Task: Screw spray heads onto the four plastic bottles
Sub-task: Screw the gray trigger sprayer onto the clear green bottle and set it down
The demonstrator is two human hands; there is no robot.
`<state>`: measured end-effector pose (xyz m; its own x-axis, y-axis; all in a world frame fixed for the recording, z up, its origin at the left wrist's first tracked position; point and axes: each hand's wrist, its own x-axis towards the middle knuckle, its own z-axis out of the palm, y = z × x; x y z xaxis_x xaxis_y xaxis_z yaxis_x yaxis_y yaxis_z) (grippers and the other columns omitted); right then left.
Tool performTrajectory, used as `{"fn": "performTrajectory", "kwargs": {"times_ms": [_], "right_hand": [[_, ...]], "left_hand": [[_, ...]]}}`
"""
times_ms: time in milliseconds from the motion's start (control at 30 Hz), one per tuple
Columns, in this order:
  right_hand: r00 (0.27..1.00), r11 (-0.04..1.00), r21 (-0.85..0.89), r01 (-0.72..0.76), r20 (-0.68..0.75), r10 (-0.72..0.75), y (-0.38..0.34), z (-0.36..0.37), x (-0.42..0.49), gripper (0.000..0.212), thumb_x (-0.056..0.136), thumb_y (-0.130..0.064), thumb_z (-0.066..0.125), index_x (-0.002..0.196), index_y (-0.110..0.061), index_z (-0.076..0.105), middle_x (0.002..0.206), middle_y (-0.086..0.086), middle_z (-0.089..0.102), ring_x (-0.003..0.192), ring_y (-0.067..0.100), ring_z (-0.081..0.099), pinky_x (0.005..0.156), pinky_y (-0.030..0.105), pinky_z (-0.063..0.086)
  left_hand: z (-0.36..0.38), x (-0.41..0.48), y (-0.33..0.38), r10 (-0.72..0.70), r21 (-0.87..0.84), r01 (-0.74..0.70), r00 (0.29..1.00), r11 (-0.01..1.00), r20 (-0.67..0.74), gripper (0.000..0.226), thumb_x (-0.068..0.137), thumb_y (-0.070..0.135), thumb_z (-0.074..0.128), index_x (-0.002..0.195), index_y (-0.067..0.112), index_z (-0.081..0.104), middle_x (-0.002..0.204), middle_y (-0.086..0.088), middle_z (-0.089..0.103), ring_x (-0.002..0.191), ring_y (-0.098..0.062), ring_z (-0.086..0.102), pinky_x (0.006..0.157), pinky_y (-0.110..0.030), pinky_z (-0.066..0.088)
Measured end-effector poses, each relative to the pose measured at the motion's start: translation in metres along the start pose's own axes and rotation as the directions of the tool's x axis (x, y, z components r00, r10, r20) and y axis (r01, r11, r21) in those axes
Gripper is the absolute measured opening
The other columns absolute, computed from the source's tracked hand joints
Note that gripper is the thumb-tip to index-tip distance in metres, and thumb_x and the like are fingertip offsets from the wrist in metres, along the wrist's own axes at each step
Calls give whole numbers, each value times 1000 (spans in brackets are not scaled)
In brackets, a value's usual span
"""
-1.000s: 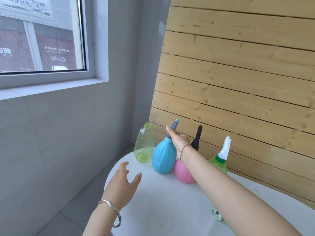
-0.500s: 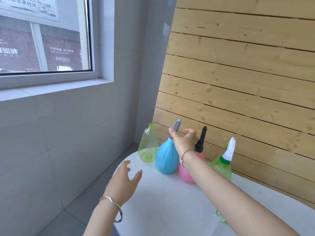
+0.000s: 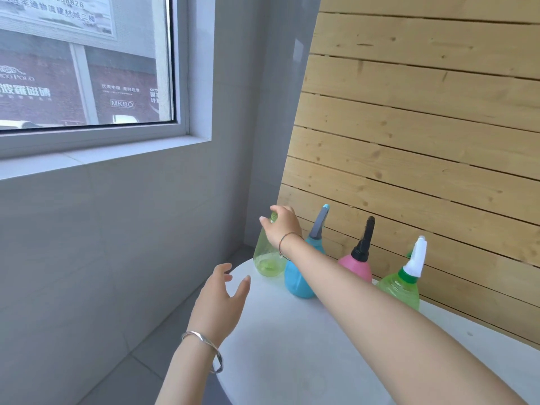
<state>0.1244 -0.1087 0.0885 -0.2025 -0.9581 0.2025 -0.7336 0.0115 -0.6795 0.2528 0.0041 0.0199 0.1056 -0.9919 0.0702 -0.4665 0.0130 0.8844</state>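
1. Four plastic bottles stood in a row along the far edge of the white table, toward 12 o'clock, in front of the wooden slat wall.
2. Left hand: it hovered above the table's 9 o'clock edge, fingers spread wide, holding nothing. A silver bangle sat on its wrist.
3. Clear green bottle: leftmost in the row, at about 11 o'clock, with no spray head fitted. The right hand was closed over its neck from above; its wrist carried a thin bracelet.
4. Blue bottle: just beside the clear green bottle, partly hidden by the right forearm, with a grey spray head fitted.
5. Pink bottle: at 12 o'clock, with a black spray head fitted.
6. Green bottle: rightmost, at about 1 o'clock, with a white spray head fitted.
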Motion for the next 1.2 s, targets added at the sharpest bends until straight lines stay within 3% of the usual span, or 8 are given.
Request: {"fn": "performTrajectory", "kwargs": {"times_ms": [100, 200, 400, 567, 767, 1000, 1133, 1200], "right_hand": [[989, 997, -42, 72, -125, -76, 3, -2, -6, 27, 86, -19, 61, 113, -16, 64, 127, 5, 57, 114, 25, 56, 88, 28, 42], [980, 984, -68, 166, -96, -172, 3, -11, -17, 20, 79, -20, 71, 99, -17, 70, 111, 4, 67, 103, 24, 59, 87, 31, 46], [969, 941, 228, 249, -51, -243, 3, -51, -67, 18, 67, -30, 81, 77, -19, 71, 70, -6, 63, 64, 5, 54, 67, 16, 47], [982, 896, 410, 169, 9, -189, 33, -91, -121, 16, 69, -28, 81, 74, -19, 69, 71, -4, 67, 67, 7, 59, 70, 16, 49], [998, 848, 530, -3, -46, 32, 113, -151, -158, 7, 78, -16, 72, 75, -17, 66, 74, -2, 65, 68, 10, 59, 66, 19, 52], [852, 819, 317, -479, -58, 520, 225, -168, -189, 40, 71, -35, 78, 95, -8, 60, 96, 6, 60, 84, 16, 55, 72, 24, 41], [807, 777, 222, -590, 128, 576, 242, -157, -188, 67, 67, -49, 78, 118, -12, 54, 117, 4, 56, 108, 18, 54, 87, 25, 39], [794, 777, 168, -606, 185, 579, 243, -151, -187, 66, 62, -54, 78, 112, -18, 56, 117, 1, 58, 111, 16, 54, 86, 26, 40]], "left_hand": [[-4, 1, 0, 7, -36, -9, 999, 999, -43, 51, 91, 41, 53, 135, 21, 40, 133, -1, 54, 111, -19, 53, 89, -34, 46], [-5, -1, 2, 34, -58, -38, 997, 998, -75, 53, 89, 41, 56, 135, 20, 41, 135, -1, 52, 118, -20, 52, 88, -30, 42], [-5, -13, 17, 195, -35, -199, 976, 979, -101, 86, 70, 55, 71, 141, 27, 32, 143, 10, 37, 134, -12, 35, 99, -28, 37], [9, -31, 33, 305, 8, -308, 944, 951, 123, 73, 56, 60, 78, 119, 43, 46, 111, 32, 53, 112, 0, 50, 86, -18, 41], [32, -50, 38, 377, 117, -411, 896, 904, 234, 70, 52, 71, 73, 113, 43, 54, 107, 24, 62, 103, -3, 57, 86, -26, 46], [55, -60, 43, 398, 209, -462, 871, 862, 287, 75, 54, 70, 72, 120, 40, 53, 110, 20, 60, 106, -11, 58, 82, -24, 41], [64, -61, 46, 410, 223, -483, 860, 847, 304, 76, 54, 72, 70, 120, 39, 52, 111, 19, 61, 96, -8, 54, 78, -24, 39], [67, -62, 46, 413, 235, -491, 856, 839, 312, 76, 54, 73, 70, 120, 40, 52, 109, 21, 59, 92, -6, 50, 77, -23, 38]]}}
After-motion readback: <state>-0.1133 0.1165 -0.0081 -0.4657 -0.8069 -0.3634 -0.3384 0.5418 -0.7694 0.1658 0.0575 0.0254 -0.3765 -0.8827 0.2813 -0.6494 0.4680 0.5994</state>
